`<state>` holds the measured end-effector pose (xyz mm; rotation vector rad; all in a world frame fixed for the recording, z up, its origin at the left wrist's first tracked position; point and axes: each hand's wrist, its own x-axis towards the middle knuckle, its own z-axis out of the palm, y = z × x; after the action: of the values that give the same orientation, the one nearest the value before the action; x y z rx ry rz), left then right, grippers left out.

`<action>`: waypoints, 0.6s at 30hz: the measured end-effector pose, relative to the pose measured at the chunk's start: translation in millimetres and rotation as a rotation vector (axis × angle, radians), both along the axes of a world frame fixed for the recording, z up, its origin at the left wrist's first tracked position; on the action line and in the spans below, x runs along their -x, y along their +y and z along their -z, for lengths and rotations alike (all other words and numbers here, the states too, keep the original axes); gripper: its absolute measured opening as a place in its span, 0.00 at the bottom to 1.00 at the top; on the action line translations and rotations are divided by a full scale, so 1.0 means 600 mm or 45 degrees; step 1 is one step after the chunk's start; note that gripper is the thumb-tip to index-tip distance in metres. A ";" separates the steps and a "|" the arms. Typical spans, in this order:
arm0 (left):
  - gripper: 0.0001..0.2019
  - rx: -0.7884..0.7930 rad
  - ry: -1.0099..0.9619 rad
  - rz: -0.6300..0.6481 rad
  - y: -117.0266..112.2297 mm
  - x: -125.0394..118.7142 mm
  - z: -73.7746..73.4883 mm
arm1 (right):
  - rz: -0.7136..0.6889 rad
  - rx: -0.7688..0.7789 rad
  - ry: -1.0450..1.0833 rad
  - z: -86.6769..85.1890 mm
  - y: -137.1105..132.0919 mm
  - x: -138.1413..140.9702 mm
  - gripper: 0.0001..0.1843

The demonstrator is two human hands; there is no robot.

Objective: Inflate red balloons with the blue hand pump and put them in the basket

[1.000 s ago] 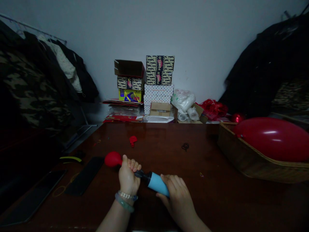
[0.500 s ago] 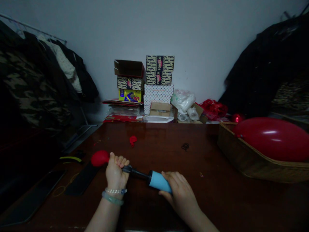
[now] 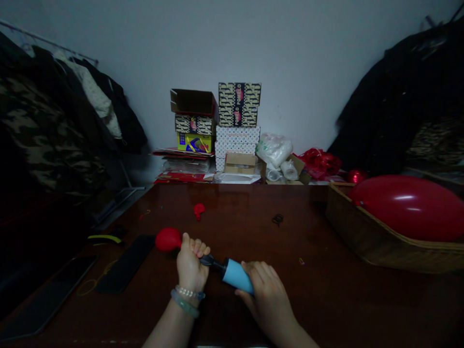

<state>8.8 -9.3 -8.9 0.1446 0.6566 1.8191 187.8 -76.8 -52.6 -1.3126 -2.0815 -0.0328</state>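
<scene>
Since half a second back, the left hand (image 3: 191, 263) has slid to the right, closer to the right hand (image 3: 266, 295); the small red balloon (image 3: 168, 239) has come along with it, and the dark rod (image 3: 214, 263) of the pump (image 3: 235, 274) now shows much shorter.

The left hand's fingers are shut in a tight fist round the far tip of the pump, just where the balloon's neck sits; I think the fist is there to keep the neck from slipping off; the round part of the balloon sticks out to the left of the fist, a little above the tabletop (image 3: 232, 212). The right hand's fingers are wrapped round the near end of the blue body, likely to keep it steady; both hands are low and near the person, in the middle of the tabletop. Two bracelets (image 3: 186, 299) sit on the left wrist.

The tabletop is dark, shiny brown wood; a flat red balloon (image 3: 199, 210) and a black band (image 3: 277, 220) lie farther off; dark flat slabs (image 3: 126, 263) lie to the left. At the right stands a woven basket (image 3: 362, 237) with a big red balloon (image 3: 409, 208) in it.

At the far edge boxes (image 3: 237, 125) are piled against a plain pale wall, with plastic bags (image 3: 274, 149) just beside them; clothes (image 3: 54, 125) hang on the left and dark coats (image 3: 406, 106) on the right; the room is dim.
</scene>
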 end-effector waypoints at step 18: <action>0.23 -0.055 0.041 -0.079 0.006 0.051 -0.027 | -0.083 0.023 -0.007 0.002 0.007 -0.009 0.34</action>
<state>-21.9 -5.7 7.5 0.1849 0.6508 1.8947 193.0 -72.5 -53.6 -1.2553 -2.1326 0.0108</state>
